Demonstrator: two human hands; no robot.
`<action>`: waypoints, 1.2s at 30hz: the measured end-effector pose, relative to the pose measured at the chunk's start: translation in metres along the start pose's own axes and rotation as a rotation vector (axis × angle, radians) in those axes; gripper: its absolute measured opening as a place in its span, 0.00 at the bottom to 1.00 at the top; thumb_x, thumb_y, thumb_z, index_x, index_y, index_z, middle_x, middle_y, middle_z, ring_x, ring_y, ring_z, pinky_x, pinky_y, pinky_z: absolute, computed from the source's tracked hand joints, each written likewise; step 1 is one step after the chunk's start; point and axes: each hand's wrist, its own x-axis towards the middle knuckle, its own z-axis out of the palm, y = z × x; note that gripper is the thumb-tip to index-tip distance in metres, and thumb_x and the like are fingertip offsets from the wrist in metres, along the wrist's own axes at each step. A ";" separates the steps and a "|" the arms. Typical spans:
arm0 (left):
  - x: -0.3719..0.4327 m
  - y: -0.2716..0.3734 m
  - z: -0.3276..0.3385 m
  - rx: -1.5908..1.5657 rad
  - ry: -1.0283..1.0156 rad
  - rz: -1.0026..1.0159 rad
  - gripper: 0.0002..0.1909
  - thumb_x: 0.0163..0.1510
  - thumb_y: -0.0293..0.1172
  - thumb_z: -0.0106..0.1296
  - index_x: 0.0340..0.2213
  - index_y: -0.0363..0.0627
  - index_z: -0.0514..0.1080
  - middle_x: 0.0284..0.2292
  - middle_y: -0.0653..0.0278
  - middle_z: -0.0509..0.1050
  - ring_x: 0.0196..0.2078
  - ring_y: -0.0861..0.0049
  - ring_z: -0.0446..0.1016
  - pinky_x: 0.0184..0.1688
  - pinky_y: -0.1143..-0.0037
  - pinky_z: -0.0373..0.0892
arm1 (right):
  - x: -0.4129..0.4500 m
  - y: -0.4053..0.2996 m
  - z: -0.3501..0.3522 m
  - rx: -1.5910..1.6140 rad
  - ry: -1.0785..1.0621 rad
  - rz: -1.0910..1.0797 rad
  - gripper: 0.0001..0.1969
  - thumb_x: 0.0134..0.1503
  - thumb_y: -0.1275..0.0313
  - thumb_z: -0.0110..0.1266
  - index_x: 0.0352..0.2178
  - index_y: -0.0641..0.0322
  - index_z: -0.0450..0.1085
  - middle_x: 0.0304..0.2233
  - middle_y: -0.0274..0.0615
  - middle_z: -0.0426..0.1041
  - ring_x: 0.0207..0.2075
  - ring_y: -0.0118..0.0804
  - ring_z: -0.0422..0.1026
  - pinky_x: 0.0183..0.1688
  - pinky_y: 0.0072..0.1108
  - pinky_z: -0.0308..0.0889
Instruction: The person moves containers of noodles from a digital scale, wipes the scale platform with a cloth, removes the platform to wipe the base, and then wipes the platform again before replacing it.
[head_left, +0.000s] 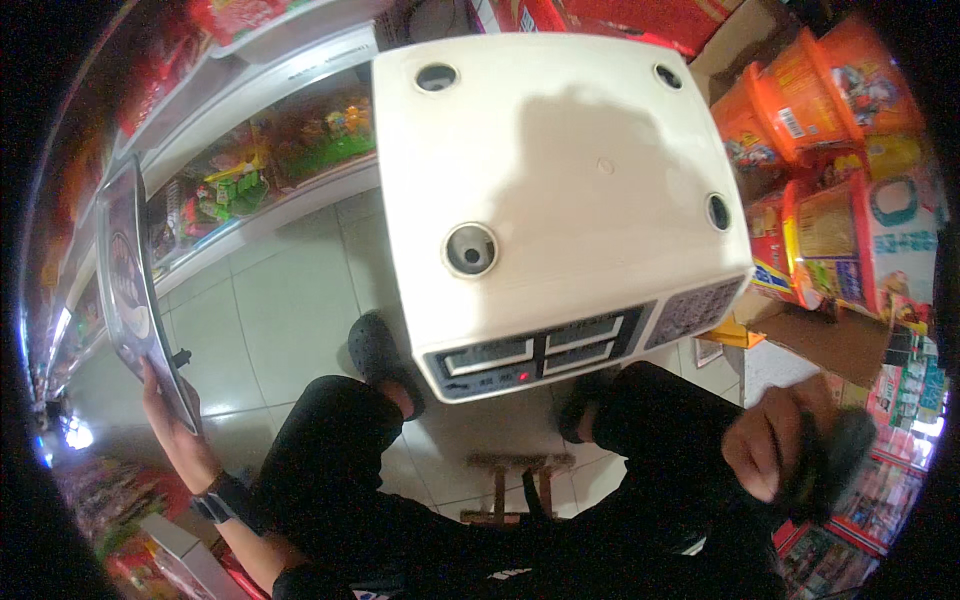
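A white electronic weighing scale (570, 187) stands in front of me with its top platform bare. Four round sockets sit near its corners, and a small red light glows on the display panel (525, 356) facing me. Off to the left, my left hand (169, 420) grips the lower edge of a shiny metal scale pan (131, 277), held tilted almost on edge. A short dark peg sticks out from the pan's side. My right hand (757, 442), at the far right, holds a dark, soft-looking thing (836, 465), perhaps a cloth; blur hides its exact kind.
Orange and red snack tubs (810, 97) are stacked right of the scale. A cardboard box (825, 345) lies below them. A glass display case (262, 165) with small goods runs along the left. Part of a wooden stool (517, 461) shows between my legs on the tiled floor (292, 300).
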 end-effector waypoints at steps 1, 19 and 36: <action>0.004 -0.001 0.009 0.047 -0.005 -0.024 0.25 0.55 0.38 0.37 0.50 0.33 0.54 0.39 0.65 0.65 0.35 0.82 0.64 0.38 0.82 0.61 | -0.004 -0.010 0.000 0.030 -0.041 -0.001 0.09 0.55 0.61 0.38 0.25 0.52 0.58 0.10 0.46 0.60 0.09 0.35 0.59 0.11 0.22 0.59; 0.068 -0.028 0.008 -1.077 -0.308 -0.176 0.14 0.53 0.35 0.43 0.37 0.39 0.66 0.34 0.60 0.71 0.33 0.79 0.71 0.32 0.82 0.70 | -0.046 -0.014 -0.012 -0.122 0.442 -0.123 0.30 0.44 0.55 0.51 0.46 0.58 0.55 0.29 0.36 0.61 0.23 0.33 0.58 0.23 0.22 0.55; 0.015 -0.005 0.023 -0.562 0.122 -0.217 0.20 0.48 0.35 0.50 0.38 0.30 0.65 0.33 0.57 0.69 0.34 0.74 0.67 0.37 0.76 0.63 | 0.008 0.019 -0.002 -0.029 0.242 -0.149 0.16 0.54 0.61 0.45 0.33 0.65 0.57 0.19 0.31 0.51 0.18 0.22 0.51 0.20 0.12 0.50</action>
